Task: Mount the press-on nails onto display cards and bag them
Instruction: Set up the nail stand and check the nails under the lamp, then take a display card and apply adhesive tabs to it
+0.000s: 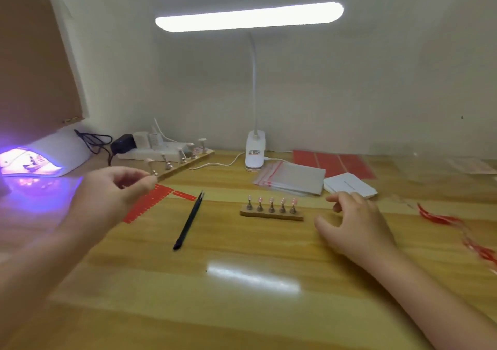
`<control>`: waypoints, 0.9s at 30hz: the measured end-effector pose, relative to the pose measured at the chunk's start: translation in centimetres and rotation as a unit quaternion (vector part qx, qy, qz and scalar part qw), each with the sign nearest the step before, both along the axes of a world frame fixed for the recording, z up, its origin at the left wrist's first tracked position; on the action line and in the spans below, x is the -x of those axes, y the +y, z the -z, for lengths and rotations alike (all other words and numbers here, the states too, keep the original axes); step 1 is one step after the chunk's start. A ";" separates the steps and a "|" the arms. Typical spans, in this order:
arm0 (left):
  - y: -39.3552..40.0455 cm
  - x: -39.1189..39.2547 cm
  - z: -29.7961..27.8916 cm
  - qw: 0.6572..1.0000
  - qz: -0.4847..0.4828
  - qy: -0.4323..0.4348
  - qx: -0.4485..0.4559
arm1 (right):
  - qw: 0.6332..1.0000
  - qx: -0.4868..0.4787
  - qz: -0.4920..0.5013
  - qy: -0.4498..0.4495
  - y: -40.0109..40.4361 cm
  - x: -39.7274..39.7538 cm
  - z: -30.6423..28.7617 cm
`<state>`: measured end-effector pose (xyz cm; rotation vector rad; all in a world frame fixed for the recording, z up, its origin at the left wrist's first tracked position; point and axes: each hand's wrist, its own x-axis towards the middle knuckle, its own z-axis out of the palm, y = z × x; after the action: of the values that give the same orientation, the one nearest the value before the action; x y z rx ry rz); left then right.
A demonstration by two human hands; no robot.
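A short wooden stand (271,213) sits mid-table with several pink press-on nails upright on metal pegs. My right hand (355,223) hovers just right of it, fingers loosely curled and holding nothing. My left hand (115,191) is raised at the left and pinches the near end of a longer wooden nail holder (185,162), which carries several pegs and points toward the back. A stack of clear zip bags (293,178) and a stack of white display cards (349,185) lie behind my right hand.
Black tweezers (189,220) lie left of the short stand, beside a red adhesive-tab sheet (156,199). A lit UV nail lamp (40,156) is at the far left, a power strip (150,149) and a clip desk lamp (255,150) at the back. Red sheets (333,162) and red scraps (441,219) lie on the right.
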<state>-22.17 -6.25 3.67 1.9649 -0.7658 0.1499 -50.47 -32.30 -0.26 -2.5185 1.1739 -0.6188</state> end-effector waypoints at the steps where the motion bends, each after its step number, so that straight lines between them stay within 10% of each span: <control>1: -2.2 0.9 0.0 0.999 0.034 -0.004 -0.003 | 1.000 0.002 -0.018 0.014 0.1 -0.2 0.1; 27: -13.2 3.7 3.6 0.924 0.195 -0.111 -0.310 | 0.995 0.055 -0.077 0.006 0.0 -1.2 1.6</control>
<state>-25.84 -19.43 0.11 2.3508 -1.4777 -0.1319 -49.23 -32.32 -1.86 -2.6769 0.9606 -0.6455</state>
